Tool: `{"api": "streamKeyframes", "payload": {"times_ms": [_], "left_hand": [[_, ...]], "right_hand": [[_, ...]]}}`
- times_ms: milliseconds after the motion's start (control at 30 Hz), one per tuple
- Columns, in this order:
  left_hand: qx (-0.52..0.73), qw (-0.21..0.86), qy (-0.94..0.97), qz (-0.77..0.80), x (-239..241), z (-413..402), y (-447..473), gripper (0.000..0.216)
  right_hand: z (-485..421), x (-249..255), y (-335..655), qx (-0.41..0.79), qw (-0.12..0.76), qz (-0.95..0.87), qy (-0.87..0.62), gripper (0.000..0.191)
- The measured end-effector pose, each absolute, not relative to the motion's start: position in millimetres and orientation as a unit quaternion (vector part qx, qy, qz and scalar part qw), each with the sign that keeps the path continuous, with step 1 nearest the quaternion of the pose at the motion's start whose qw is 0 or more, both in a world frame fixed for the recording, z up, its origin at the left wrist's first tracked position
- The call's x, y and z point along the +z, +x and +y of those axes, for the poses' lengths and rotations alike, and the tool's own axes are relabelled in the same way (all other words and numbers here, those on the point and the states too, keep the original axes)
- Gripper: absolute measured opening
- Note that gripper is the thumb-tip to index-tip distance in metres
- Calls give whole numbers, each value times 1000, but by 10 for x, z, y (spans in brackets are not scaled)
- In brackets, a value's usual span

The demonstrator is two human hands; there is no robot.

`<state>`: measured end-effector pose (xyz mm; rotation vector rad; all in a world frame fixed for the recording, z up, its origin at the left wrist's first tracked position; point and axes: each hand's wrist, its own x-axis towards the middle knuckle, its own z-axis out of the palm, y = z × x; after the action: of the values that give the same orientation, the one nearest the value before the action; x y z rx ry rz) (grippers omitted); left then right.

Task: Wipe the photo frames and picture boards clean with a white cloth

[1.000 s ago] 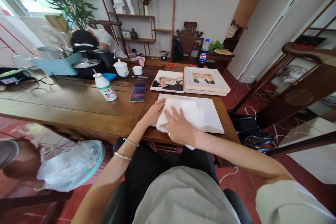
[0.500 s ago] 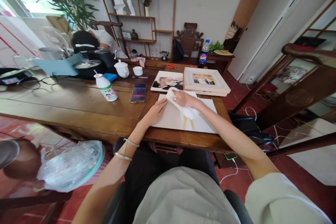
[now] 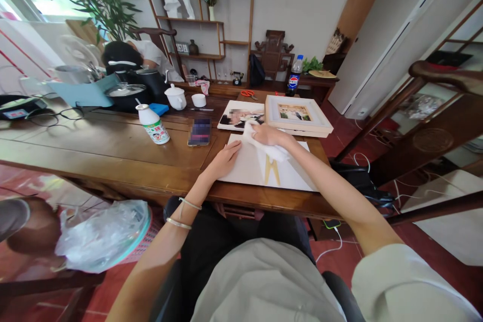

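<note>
A white board (image 3: 249,171) with a yellowish two-legged strip (image 3: 271,170) on its face lies at the table's near edge. My left hand (image 3: 227,157) rests flat on the board's left side, fingers stretched out. My right hand (image 3: 268,135) grips a white cloth (image 3: 277,152), pressed to the board's far part; the cloth trails toward me and covers the strip's top. Just beyond lies a photo print (image 3: 241,114), partly behind the cloth. Right of it is a thick white picture frame (image 3: 317,123) with a photo in its middle.
On the wooden table (image 3: 181,161) are a phone (image 3: 199,132), a white-and-green bottle (image 3: 153,125), a white teapot (image 3: 175,97), a cup (image 3: 198,100), orange-handled pliers (image 3: 249,94) and a cola bottle (image 3: 294,78). A person (image 3: 151,58) leans down behind black pots. A plastic-bagged basket (image 3: 105,234) stands lower left.
The right hand and cloth have slid slightly up and to the right across the board, baring more of the yellowish strip. My left hand stays nearly in place.
</note>
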<state>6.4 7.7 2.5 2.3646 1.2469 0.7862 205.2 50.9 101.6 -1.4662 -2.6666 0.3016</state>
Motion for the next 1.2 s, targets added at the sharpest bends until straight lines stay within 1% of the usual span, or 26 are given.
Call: {"api": "streamKeyframes", "payload": {"times_ms": [233, 400, 500, 600, 700, 800, 900, 1067, 1200], "left_hand": [[280, 167, 839, 435, 12, 87, 58, 49], [284, 166, 838, 435, 4, 87, 51, 48], [278, 165, 839, 437, -1, 85, 46, 49], [275, 159, 841, 437, -5, 86, 38, 50], [275, 154, 842, 437, -5, 90, 30, 49], [276, 156, 843, 435, -4, 92, 30, 49], [282, 160, 839, 436, -4, 90, 34, 49], [284, 170, 837, 435, 3, 86, 34, 49], [288, 174, 836, 433, 3, 82, 31, 48]], "right_hand": [[164, 1014, 3065, 74, 47, -823, -562, 30], [-168, 940, 3357, 56, 52, -812, -578, 33], [-539, 904, 3331, 45, 40, -838, -543, 30], [-1001, 941, 3243, 60, 20, -881, -469, 21], [-1290, 993, 3175, 73, 27, -911, -404, 23], [-1199, 957, 3169, 72, 49, -916, -393, 27], [-799, 851, 3204, 56, 49, -911, -407, 31], [-165, 714, 3221, 40, 40, -871, -489, 47], [-196, 692, 3191, 62, 35, -862, -503, 52]]}}
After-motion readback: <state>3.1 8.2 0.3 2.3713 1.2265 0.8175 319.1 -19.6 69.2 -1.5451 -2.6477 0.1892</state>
